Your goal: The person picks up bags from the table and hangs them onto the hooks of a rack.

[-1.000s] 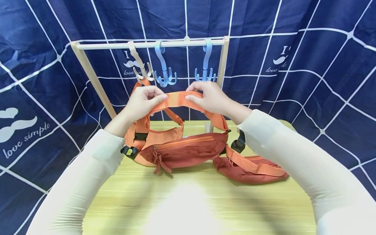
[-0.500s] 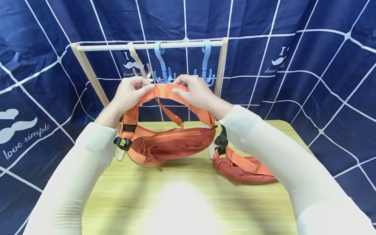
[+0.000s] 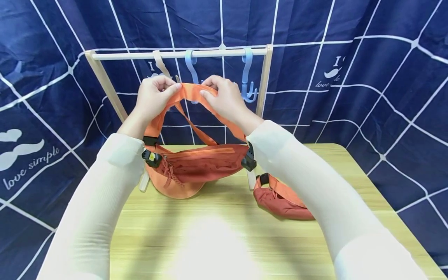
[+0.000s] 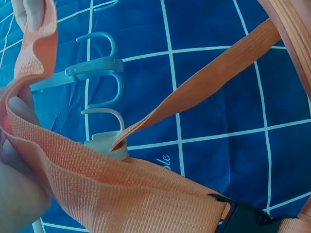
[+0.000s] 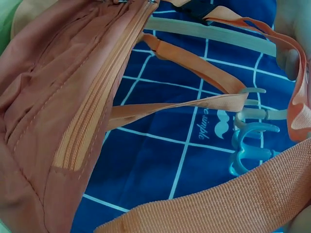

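Note:
Both hands hold up the orange strap (image 3: 191,91) of a rust-red waist bag (image 3: 206,163). My left hand (image 3: 152,97) pinches it on the left, and my right hand (image 3: 224,97) pinches it a little further right. The bag hangs below them, its front zipper with a braided pull facing me. Just behind my hands is a blue hook (image 3: 190,64), its lower prongs mostly hidden. A beige hook (image 4: 107,143) carries the strap of a lighter orange bag (image 3: 178,191), which hangs behind the held bag and is partly covered by it.
A wooden rack with a white rail (image 3: 217,53) stands at the back. Another blue hook (image 3: 246,77) hangs near its right post. A second rust-red waist bag (image 3: 280,204) lies on the wooden table (image 3: 168,233) at right, partly behind my sleeve. A blue checked curtain surrounds everything.
Both hands have moved up and left with the strap, raising the waist bag towards the middle blue hook. The orange bag behind and the second waist bag stay where they were.

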`<state>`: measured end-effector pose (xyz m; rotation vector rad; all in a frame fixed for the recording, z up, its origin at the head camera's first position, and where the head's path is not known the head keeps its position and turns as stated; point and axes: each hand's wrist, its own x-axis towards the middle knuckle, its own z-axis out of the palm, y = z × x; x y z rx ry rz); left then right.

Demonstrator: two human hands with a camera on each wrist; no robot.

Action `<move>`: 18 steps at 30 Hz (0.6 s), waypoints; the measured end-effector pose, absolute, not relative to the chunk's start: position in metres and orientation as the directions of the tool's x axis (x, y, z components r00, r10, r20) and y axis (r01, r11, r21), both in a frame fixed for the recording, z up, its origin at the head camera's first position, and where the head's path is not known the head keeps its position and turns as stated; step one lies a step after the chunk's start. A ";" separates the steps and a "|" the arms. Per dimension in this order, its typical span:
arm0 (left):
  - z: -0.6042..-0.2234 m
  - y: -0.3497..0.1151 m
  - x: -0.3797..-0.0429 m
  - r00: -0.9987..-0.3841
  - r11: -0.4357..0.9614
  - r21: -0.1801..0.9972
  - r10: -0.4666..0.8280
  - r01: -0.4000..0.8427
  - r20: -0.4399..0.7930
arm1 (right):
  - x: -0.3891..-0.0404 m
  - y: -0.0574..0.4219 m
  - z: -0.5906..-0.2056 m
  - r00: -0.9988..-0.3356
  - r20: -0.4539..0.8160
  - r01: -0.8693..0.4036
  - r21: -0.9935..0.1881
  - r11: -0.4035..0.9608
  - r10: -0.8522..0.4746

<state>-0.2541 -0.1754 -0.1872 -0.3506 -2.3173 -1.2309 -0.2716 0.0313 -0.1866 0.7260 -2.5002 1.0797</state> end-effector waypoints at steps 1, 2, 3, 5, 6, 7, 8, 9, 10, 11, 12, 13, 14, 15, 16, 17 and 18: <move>-0.187 -0.174 -0.256 -0.844 0.570 0.697 -0.012 0.435 0.536 | -0.273 0.030 -0.186 -0.822 0.477 -0.560 -0.580 0.592 -0.311; -0.187 -0.173 -0.257 -0.842 0.579 0.693 -0.021 0.429 0.540 | -0.274 0.030 -0.186 -0.825 0.479 -0.553 -0.578 0.600 -0.300; -0.187 -0.172 -0.259 -0.838 0.586 0.688 -0.029 0.427 0.545 | -0.275 0.029 -0.186 -0.828 0.481 -0.547 -0.577 0.607 -0.289; -0.187 -0.170 -0.262 -0.830 0.595 0.684 -0.050 0.422 0.556 | -0.276 0.027 -0.186 -0.831 0.487 -0.537 -0.572 0.620 -0.270; -0.187 -0.169 -0.263 -0.825 0.598 0.683 -0.062 0.419 0.561 | -0.277 0.026 -0.186 -0.832 0.490 -0.532 -0.571 0.625 -0.260; -0.187 -0.168 -0.265 -0.820 0.601 0.682 -0.074 0.417 0.567 | -0.277 0.025 -0.186 -0.833 0.493 -0.528 -0.570 0.629 -0.252; -0.187 -0.167 -0.266 -0.811 0.607 0.676 -0.086 0.418 0.578 | -0.278 0.025 -0.187 -0.835 0.495 -0.520 -0.568 0.637 -0.241; -0.188 -0.166 -0.267 -0.801 0.612 0.670 -0.095 0.421 0.591 | -0.278 0.024 -0.187 -0.839 0.494 -0.511 -0.569 0.644 -0.229; -0.188 -0.165 -0.268 -0.792 0.615 0.666 -0.106 0.422 0.601 | -0.279 0.023 -0.187 -0.843 0.493 -0.501 -0.569 0.652 -0.218; -0.189 -0.164 -0.270 -0.785 0.618 0.664 -0.118 0.421 0.608 | -0.279 0.022 -0.187 -0.846 0.491 -0.491 -0.570 0.658 -0.207; -0.190 -0.162 -0.271 -0.777 0.624 0.659 -0.130 0.419 0.616 | -0.279 0.021 -0.188 -0.851 0.488 -0.481 -0.572 0.664 -0.195; -0.190 -0.161 -0.272 -0.768 0.631 0.654 -0.140 0.418 0.625 | -0.279 0.021 -0.188 -0.854 0.486 -0.471 -0.573 0.670 -0.185; -0.191 -0.160 -0.273 -0.759 0.637 0.649 -0.149 0.417 0.634 | -0.280 0.020 -0.188 -0.857 0.485 -0.463 -0.572 0.677 -0.177; -0.191 -0.159 -0.275 -0.752 0.642 0.644 -0.156 0.416 0.641 | -0.280 0.019 -0.188 -0.858 0.485 -0.458 -0.572 0.680 -0.169; -0.192 -0.158 -0.275 -0.745 0.647 0.641 -0.165 0.413 0.647 | -0.280 0.019 -0.188 -0.859 0.486 -0.454 -0.573 0.682 -0.163; -0.192 -0.157 -0.276 -0.739 0.651 0.639 -0.173 0.410 0.651 | -0.281 0.019 -0.189 -0.859 0.487 -0.450 -0.574 0.684 -0.157; -0.192 -0.157 -0.277 -0.735 0.655 0.637 -0.181 0.406 0.654 | -0.281 0.018 -0.189 -0.860 0.487 -0.446 -0.575 0.685 -0.151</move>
